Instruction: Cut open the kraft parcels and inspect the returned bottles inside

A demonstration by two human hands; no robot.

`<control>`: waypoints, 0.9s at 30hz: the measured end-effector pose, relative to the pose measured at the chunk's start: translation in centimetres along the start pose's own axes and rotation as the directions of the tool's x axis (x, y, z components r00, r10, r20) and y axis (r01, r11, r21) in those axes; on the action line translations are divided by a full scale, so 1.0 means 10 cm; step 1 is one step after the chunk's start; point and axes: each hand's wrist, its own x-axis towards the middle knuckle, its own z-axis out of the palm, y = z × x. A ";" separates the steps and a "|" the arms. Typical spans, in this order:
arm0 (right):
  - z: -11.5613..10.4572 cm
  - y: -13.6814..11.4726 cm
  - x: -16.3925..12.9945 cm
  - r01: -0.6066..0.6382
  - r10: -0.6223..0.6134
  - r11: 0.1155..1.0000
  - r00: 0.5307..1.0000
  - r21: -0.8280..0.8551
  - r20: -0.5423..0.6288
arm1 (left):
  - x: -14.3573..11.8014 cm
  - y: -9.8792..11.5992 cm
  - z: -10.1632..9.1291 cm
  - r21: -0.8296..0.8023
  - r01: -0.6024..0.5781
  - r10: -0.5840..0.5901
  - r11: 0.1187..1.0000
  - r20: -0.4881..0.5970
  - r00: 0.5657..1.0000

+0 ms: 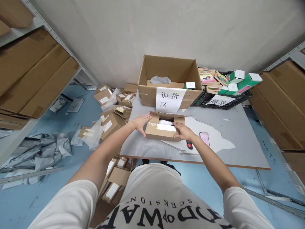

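Observation:
A small brown cardboard box [160,131] with a white label on its front flap lies on the grey table [238,140], its top flaps partly open and something white inside. My left hand [142,122] presses flat on the box's left flap and side. My right hand [183,131] grips the box's right front corner. Both hands rest on the same box, one at each end.
A large open carton [170,81] with a white paper sign stands behind the box. A black crate [224,97] of books and green boxes sits at back right. A phone [205,138] and a red-tipped tool [189,145] lie by my right wrist. Small boxes [111,121] litter the floor left; shelves flank both sides.

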 end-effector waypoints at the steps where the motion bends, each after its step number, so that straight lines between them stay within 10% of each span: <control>1: -0.02 -0.01 0.04 -0.016 0.016 1.000 1.000 0.010 0.024 | 0.00 -0.01 0.01 -0.002 -0.004 0.004 1.000 0.000 1.000; 12: -0.20 -0.54 0.59 -0.140 0.139 0.990 0.961 -0.013 0.240 | -0.02 0.02 0.03 -0.048 0.014 -0.016 0.999 -0.035 0.999; 19: -0.24 -0.96 0.33 -0.128 0.142 0.966 0.989 -0.222 0.047 | 0.03 -0.02 0.08 -0.083 0.027 -0.032 0.996 -0.067 0.997; 27: 0.59 -1.18 -0.46 -0.015 -0.004 0.967 0.997 -0.256 -0.075 | 0.03 0.03 0.11 -0.051 0.037 -0.039 0.998 -0.036 0.999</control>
